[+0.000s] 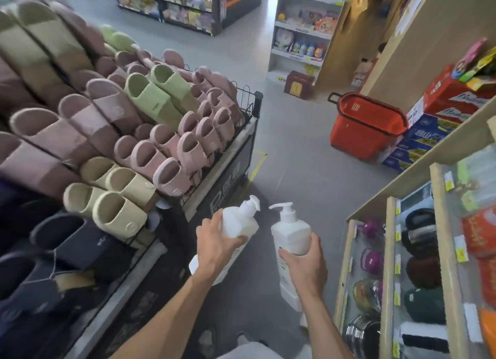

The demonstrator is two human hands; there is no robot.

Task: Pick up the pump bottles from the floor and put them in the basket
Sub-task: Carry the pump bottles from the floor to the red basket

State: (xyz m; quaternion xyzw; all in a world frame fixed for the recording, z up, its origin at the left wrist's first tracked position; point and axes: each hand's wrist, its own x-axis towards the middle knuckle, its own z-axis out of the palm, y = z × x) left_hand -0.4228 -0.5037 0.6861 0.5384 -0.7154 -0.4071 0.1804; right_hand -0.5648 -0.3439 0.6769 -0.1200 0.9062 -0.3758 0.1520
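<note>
Left hand (218, 244) gripped left bottle (239, 223); right hand (304, 268) gripped right bottle (291, 234).
Both bottles were at 6 o'clock, clear of the floor (295, 157), the left tilted toward 1 o'clock, the right near upright. The red basket (367, 125) stood on the floor at 2 o'clock, well apart from them, beside the shelves (429, 157). A slipper rack (120, 133) stood at 9 o'clock.

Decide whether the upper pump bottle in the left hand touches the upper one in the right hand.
Apart. The head view shows a strip of grey floor between the left bottle and the right bottle, from pump heads down.
</note>
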